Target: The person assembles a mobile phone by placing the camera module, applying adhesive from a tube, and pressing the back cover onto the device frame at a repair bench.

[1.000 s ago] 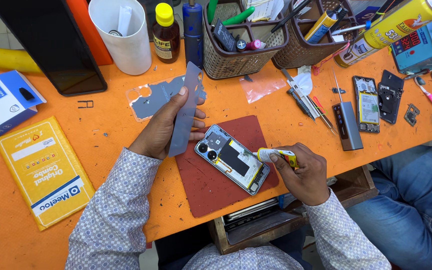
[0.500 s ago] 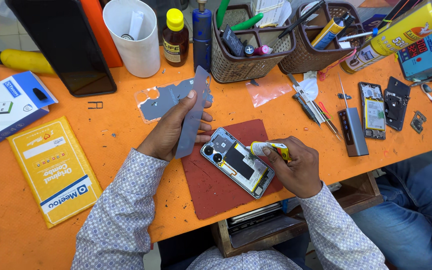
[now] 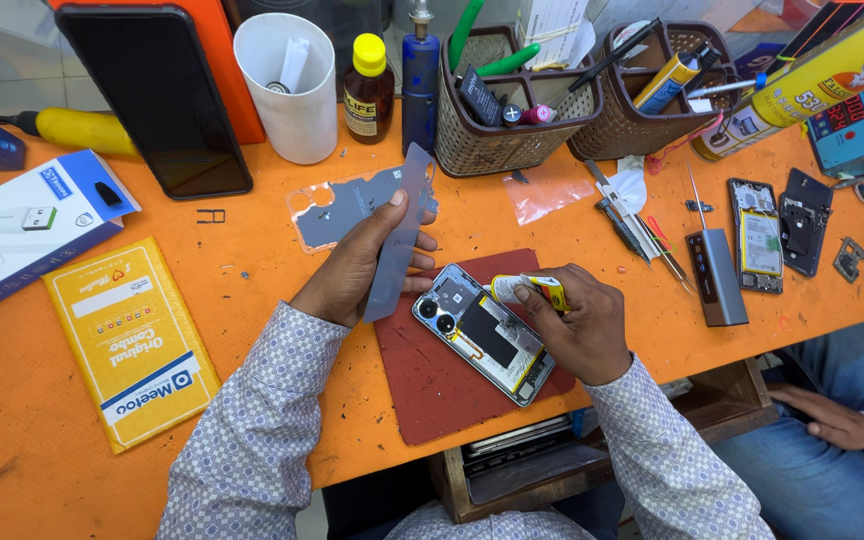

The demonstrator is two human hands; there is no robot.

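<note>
Two hands work near the middle of the frame over a wide orange table point(image 3: 252, 300), on which a dark red mat point(image 3: 432, 385) lies at the lower centre. On that mat, tilted diagonally, rests an opened phone point(image 3: 482, 335) with its back removed, camera rings toward the upper left and the innards exposed. The left hand point(image 3: 357, 265) grips a long grey back panel point(image 3: 397, 235), standing it nearly on end just left of the phone, fingers curled around its edge and thumb pressed against its face. The right hand point(image 3: 577, 330) pinches a small yellow tube point(image 3: 527, 290) between thumb and fingertips, its tip over the phone's upper edge. A transparent case point(image 3: 337, 210) lies flat behind the panel, and another person's hand point(image 3: 832, 415) rests on a knee at the lower right. Judging from this, the tube might squeeze out too much onto the open board if the pinch tightens, and the upright panel could slip from its narrow grip and knock the phone. Tiny screws scattered on the orange surface could also be brushed off by a sleeve.
</note>
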